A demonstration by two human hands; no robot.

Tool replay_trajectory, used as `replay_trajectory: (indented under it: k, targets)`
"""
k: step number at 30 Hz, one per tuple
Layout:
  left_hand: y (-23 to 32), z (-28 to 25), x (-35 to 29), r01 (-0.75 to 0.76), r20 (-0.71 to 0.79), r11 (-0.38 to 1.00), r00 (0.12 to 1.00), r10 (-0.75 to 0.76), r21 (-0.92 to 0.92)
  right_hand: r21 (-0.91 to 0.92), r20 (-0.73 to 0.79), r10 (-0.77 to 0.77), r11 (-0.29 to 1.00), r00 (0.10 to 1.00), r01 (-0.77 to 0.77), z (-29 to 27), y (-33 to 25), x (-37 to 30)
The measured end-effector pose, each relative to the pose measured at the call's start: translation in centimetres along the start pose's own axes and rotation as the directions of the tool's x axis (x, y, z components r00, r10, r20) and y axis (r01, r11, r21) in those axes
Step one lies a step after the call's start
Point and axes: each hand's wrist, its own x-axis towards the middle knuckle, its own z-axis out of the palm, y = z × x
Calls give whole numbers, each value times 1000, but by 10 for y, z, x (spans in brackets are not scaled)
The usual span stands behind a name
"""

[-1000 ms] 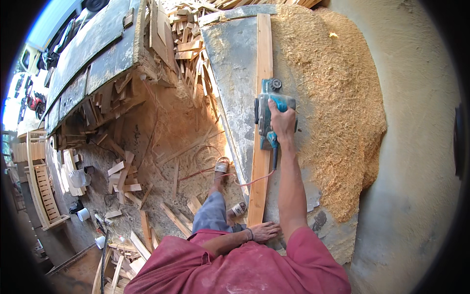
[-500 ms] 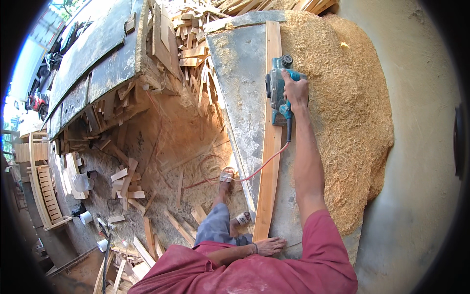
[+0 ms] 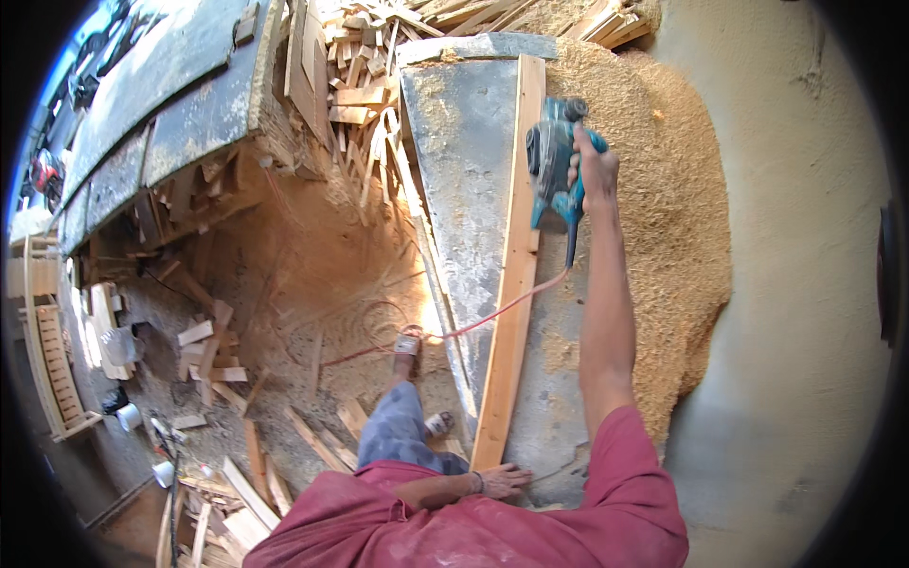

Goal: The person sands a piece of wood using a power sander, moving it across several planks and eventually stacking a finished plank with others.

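Observation:
My right hand [image 3: 597, 177] is wrapped round the handle of a teal electric planer [image 3: 551, 156]. The planer is tilted over the far part of a long wooden plank [image 3: 505, 350], toward its right edge; whether it touches the wood I cannot tell. Lengthwise away from me, the plank lies on a worn grey bench top [image 3: 464, 161]. My left hand [image 3: 503, 480] rests with fingers spread beside the plank's near end, holding nothing. From the planer's rear a red cord [image 3: 485, 320] crosses the plank and drops to the floor on the left.
A big heap of wood shavings [image 3: 663, 246] covers the bench's right side, against a plain wall [image 3: 786, 284]. Offcuts [image 3: 365, 99] are piled beyond the bench. Left stands another table [image 3: 189, 123]; loose wood pieces [image 3: 222, 355] and a slatted wooden frame [image 3: 59, 350] lie lower.
The planer has shifted right relative to the plank and tipped, from sitting across the plank's face. My left hand stays by the near end. The whole view has swung slightly.

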Motion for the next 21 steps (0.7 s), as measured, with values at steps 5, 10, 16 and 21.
replay_trajectory:
  k: [5, 10, 16, 21]
  targets:
    - [-1, -10, 1, -15, 130, 992, 992, -1, 122, 23, -19, 11, 1000, 1000, -11, -69, 16, -141]
    - [7, -20, -4, 14, 247, 994, 968, -41, 108, 131, -168, 198, 975, 966, -177, -125, 39, -281]
    - [96, -130, -22, 241, 367, 787, 930, -20, -568, 140, -307, 269, 961, 913, -236, -200, 109, -425]
    - [23, -97, -48, 580, -523, 561, 254, -813, -591, 220, -470, 424, 906, 774, -362, -233, 154, -534]
